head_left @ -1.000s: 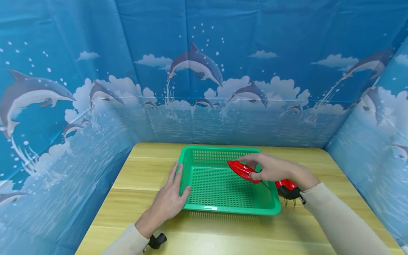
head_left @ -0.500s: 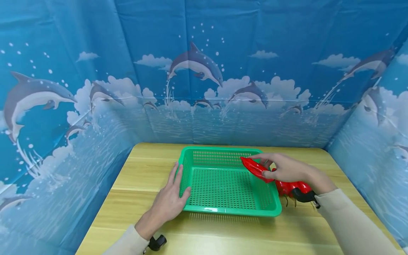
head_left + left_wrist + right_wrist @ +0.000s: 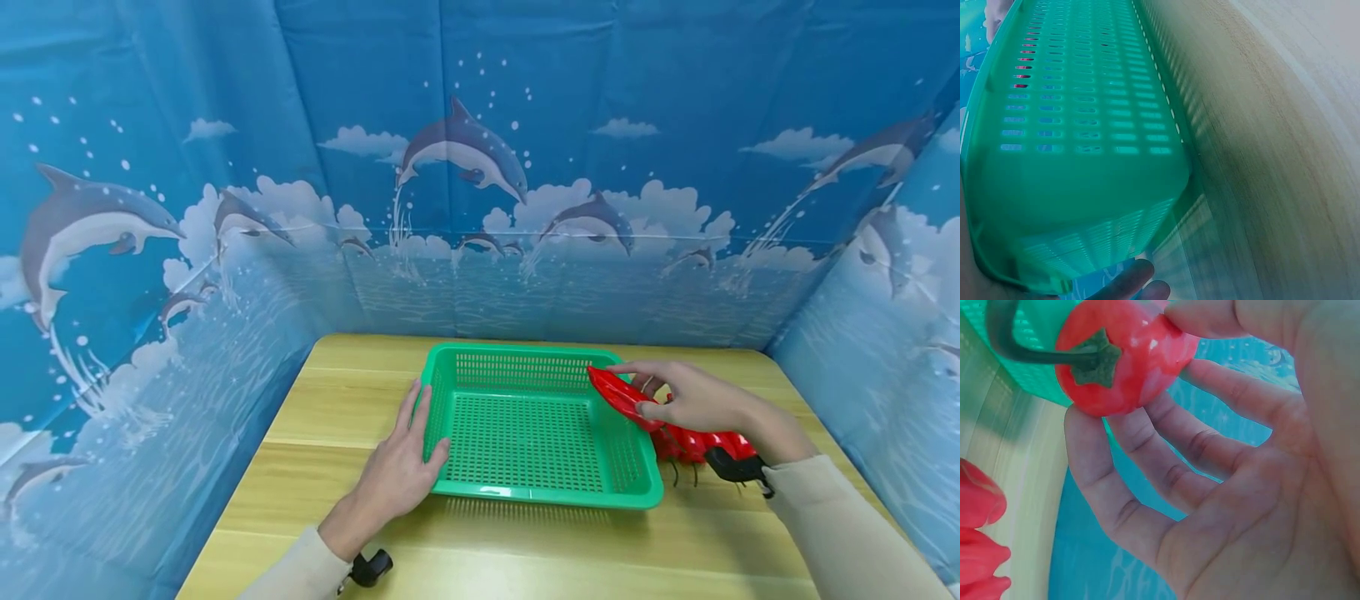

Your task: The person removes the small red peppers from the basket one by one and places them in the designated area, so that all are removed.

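Note:
My right hand [image 3: 693, 400] pinches a shiny red chili pepper [image 3: 618, 398] between thumb and fingertips, over the right side of a green plastic basket [image 3: 540, 495]. In the right wrist view, the pepper's green cap and curved dark stem [image 3: 1041, 357] face the camera. Below and right of that hand lie several more red peppers [image 3: 705, 442] on the table, partly hidden by hand and wrist. My left hand [image 3: 397, 471] rests with straight fingers along the basket's left side, its thumb at the front left corner. Fingertips [image 3: 1138, 272] show beside the basket's wall in the left wrist view.
The basket stands on a light wooden table [image 3: 300, 467], and its slotted floor is bare. Blue curtains [image 3: 480, 275] with printed dolphins stand behind the table and at both sides. A black wrist camera mount [image 3: 369, 568] sits under my left wrist.
My right hand has moved right with the pepper, from above the basket's inside toward its right rim. More of the red peppers beside the basket now show. My left hand has stayed in place.

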Demonstrator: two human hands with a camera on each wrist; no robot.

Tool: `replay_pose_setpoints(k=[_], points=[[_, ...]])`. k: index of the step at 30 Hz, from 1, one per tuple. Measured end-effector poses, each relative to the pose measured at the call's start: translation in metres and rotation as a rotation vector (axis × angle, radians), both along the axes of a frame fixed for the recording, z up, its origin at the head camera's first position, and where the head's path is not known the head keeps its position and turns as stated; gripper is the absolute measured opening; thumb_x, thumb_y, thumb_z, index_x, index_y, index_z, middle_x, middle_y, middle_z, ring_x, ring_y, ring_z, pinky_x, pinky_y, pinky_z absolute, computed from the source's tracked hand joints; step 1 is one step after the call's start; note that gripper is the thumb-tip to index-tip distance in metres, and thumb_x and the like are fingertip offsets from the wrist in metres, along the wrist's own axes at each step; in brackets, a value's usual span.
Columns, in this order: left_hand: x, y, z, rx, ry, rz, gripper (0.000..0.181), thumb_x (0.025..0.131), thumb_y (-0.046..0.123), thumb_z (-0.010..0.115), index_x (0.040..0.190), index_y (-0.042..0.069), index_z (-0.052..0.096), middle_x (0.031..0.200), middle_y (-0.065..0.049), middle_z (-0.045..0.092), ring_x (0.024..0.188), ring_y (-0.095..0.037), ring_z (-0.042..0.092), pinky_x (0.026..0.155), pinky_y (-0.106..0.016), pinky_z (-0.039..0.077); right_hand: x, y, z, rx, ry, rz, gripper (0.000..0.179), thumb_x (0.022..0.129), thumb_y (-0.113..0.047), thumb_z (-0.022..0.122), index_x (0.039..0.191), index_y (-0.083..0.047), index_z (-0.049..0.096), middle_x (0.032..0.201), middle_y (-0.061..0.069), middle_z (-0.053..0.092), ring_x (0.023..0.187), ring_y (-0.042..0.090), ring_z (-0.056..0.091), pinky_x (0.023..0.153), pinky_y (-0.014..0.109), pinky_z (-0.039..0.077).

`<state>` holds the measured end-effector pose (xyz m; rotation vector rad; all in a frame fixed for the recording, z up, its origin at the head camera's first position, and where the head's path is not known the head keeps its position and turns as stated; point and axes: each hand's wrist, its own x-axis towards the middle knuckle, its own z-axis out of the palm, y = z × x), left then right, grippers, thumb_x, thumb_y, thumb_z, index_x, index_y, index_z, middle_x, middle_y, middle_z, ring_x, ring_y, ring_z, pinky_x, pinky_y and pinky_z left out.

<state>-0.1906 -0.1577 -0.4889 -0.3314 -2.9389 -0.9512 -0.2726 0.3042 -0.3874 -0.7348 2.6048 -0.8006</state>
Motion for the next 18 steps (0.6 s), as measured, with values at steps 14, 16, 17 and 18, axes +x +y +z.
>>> replay_pose_setpoints(k=[14,16,17,18], points=[[0.000,0.000,0.000,0.011,-0.002,-0.001,0.092,0.118,0.038,0.062,0.189,0.014,0.008,0.200,-0.005,0.002,0.044,-0.011,0.043,0.041,-0.031,0.042,0.003,0.016,-0.005,0.009,0.042,-0.016,0.065,0.112,-0.020,0.078,0.172,-0.012,0.057,0.146,0.015,0.075,0.126,0.026,0.075,0.094,0.038,0.066],[0.000,0.000,0.000,0.013,-0.002,-0.002,0.092,0.118,0.038,0.062,0.189,0.014,0.008,0.200,-0.006,0.002,0.044,-0.010,0.043,0.041,-0.031,0.042,0.004,0.019,-0.004,0.010,0.042,-0.020,0.065,0.112,-0.020,0.078,0.173,-0.012,0.056,0.145,0.014,0.075,0.125,0.025,0.075,0.094,0.036,0.065],[0.001,0.000,0.001,0.012,-0.002,-0.002,0.092,0.118,0.038,0.062,0.189,0.014,0.009,0.200,-0.006,0.002,0.044,-0.010,0.043,0.041,-0.031,0.042,0.005,0.020,-0.004,0.009,0.040,-0.023,0.065,0.112,-0.019,0.077,0.173,-0.012,0.056,0.144,0.014,0.075,0.125,0.025,0.075,0.093,0.035,0.065],[0.001,0.000,0.001,0.013,-0.002,-0.002,0.092,0.118,0.038,0.062,0.189,0.013,0.009,0.200,-0.006,0.002,0.043,-0.010,0.043,0.041,-0.031,0.042,0.005,0.022,-0.004,0.009,0.037,-0.027,0.065,0.112,-0.019,0.077,0.173,-0.012,0.056,0.144,0.013,0.076,0.125,0.024,0.074,0.093,0.034,0.065]])
